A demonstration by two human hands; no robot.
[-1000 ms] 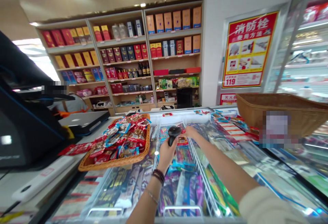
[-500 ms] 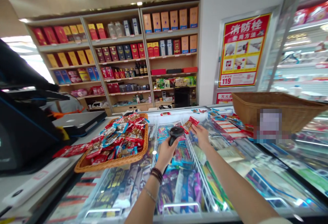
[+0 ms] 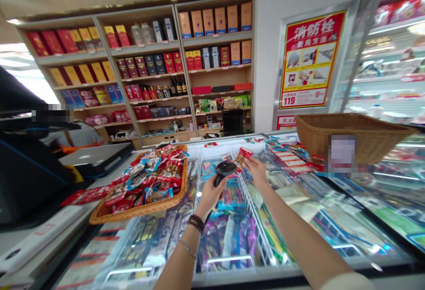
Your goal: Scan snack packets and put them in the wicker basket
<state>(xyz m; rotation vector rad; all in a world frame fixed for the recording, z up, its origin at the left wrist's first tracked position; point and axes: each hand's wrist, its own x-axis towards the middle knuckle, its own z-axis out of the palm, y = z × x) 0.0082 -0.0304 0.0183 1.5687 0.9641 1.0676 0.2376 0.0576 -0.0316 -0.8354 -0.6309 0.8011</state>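
Note:
My left hand (image 3: 211, 195) is wrapped round the handle of a black barcode scanner (image 3: 225, 170), whose head points away toward the right. In the fingers of my right hand (image 3: 257, 170) is a small red snack packet (image 3: 242, 157), pinched by its edge just past the scanner's head. Both hands are above the glass top of a chest freezer. Left of them, an orange-brown wicker basket (image 3: 139, 214) holds a heap of red and blue snack packets (image 3: 154, 172).
Under the glass lie colourful ice-cream packs (image 3: 232, 232) between white wire dividers. A large brown basket (image 3: 352, 126) stands at the right, with loose packets (image 3: 288, 148) beside it. A flat grey-black device (image 3: 99, 155) and a dark machine (image 3: 33, 175) occupy the left counter.
The whole view has shifted slightly, so things appear a little further left. Both hands keep their grip on the scanner and the packet, almost unmoved relative to each other.

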